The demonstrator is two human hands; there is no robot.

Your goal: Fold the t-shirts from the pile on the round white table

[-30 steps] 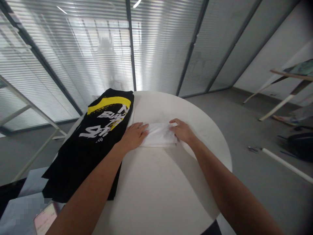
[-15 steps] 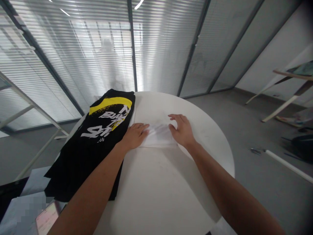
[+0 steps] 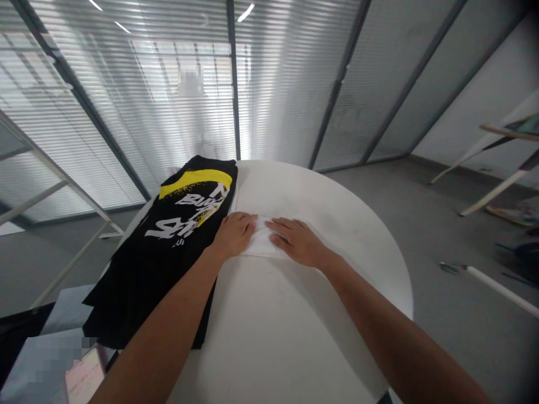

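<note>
A small, folded piece of thin white material (image 3: 261,244), cloth or plastic, lies flat on the white round table (image 3: 269,331). My left hand (image 3: 234,234) rests palm down on its left part, fingers stretched out. From the right, my right hand (image 3: 300,242) lies flat on the same piece, its fingertips close to those of my left hand. Neither hand grips anything. Just left of my left hand lies a folded black T-shirt (image 3: 126,286) with a yellow band and white lettering; my left forearm crosses over it and hides part of it.
At the lower left are a phone (image 3: 85,375) and pale grey-blue sheets (image 3: 63,311). A white metal frame (image 3: 71,188) stands left of the table. Behind it run glass panels with blinds (image 3: 278,84). Another table (image 3: 511,133) is at the right, and a white pole (image 3: 501,289) is lower right.
My right hand has moved left and come down flat on the white material, which now looks narrower. My left hand stays in place. The view has shifted slightly.
</note>
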